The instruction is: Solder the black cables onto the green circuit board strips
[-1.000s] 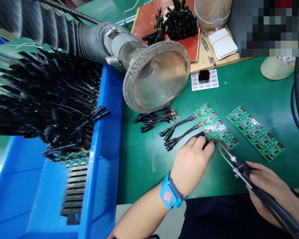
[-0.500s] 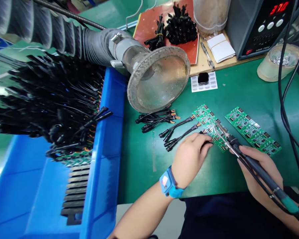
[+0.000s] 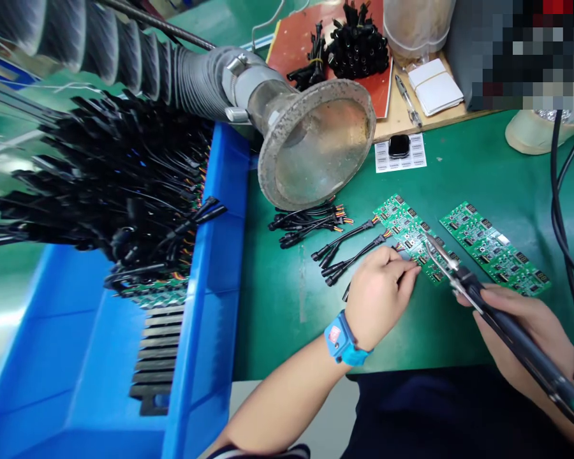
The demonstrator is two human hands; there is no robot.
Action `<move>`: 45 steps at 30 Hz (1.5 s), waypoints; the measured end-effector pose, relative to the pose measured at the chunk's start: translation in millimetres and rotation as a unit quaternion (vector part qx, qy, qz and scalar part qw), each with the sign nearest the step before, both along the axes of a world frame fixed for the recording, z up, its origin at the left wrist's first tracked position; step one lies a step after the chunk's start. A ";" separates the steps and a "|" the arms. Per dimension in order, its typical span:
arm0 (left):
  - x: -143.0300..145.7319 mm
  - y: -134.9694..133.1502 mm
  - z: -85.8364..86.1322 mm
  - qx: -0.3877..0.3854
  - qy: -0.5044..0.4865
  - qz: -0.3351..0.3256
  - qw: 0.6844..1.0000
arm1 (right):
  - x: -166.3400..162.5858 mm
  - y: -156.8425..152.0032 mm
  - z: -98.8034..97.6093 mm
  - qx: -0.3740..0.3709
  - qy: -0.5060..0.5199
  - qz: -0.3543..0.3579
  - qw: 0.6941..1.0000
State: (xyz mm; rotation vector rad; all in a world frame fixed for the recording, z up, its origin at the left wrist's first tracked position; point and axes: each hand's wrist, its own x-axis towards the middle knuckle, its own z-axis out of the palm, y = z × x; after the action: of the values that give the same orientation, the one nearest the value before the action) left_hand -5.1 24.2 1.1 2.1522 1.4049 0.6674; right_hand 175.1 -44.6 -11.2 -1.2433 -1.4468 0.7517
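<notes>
My left hand [image 3: 381, 284], with a blue wrist strap [image 3: 340, 338], is closed in a pinch on a black cable [image 3: 347, 292] at the near edge of a green circuit board panel [image 3: 402, 223]. Most of that cable is hidden under the hand. Two other forked black cables [image 3: 356, 258] reach the same edge with their coloured wires. My right hand [image 3: 526, 319] grips a soldering iron [image 3: 497, 306]. Its tip is over the panel, right of my left fingers; whether it touches is unclear. A second panel [image 3: 495, 248] lies to the right.
Loose black cables [image 3: 310, 223] lie below a fume extractor hood [image 3: 323, 146]. At left stands a blue bin [image 3: 205, 357] with many cabled boards. Behind are a smartwatch-like black square [image 3: 398, 146] on a label sheet, a pen [image 3: 408, 102] and white cards [image 3: 435, 86]. Cords hang at right.
The whole view has shifted slightly, with things appearing further right and up. My right hand has drawn back a little to the right with the soldering iron. My left hand keeps its pinch.
</notes>
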 end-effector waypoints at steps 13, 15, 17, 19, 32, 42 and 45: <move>1.4 1.0 -1.7 -0.012 0.003 0.004 1.000 | 24.5 -14.9 -8.0 0.052 -0.082 0.131 0.987; 1.6 0.9 -2.0 -0.012 0.005 0.005 1.000 | 21.9 -12.7 -4.9 0.054 -0.096 0.134 0.985; 1.8 0.7 -2.4 -0.010 0.008 0.005 1.000 | 21.4 -11.5 -3.1 0.056 -0.111 0.137 0.983; 2.2 0.4 -2.9 -0.004 0.009 0.004 1.000 | 21.7 -10.8 -2.6 0.044 -0.123 0.141 0.981; 7.4 -3.4 -6.6 0.035 0.033 0.021 0.999 | 26.1 -19.4 -9.3 0.032 -0.121 0.153 0.980; 8.6 -4.3 -5.3 0.048 0.056 0.021 0.997 | 33.5 -14.3 -6.0 0.044 -0.111 0.171 0.978; 8.9 -4.6 -5.6 0.054 0.058 0.021 0.997 | 40.2 -15.0 -9.3 0.042 -0.105 0.202 0.973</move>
State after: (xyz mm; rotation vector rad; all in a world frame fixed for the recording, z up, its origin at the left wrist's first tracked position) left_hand 3.8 19.6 -4.5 2.2830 1.5087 0.6564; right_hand 215.4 -59.7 -20.5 -0.9966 -1.9206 0.8348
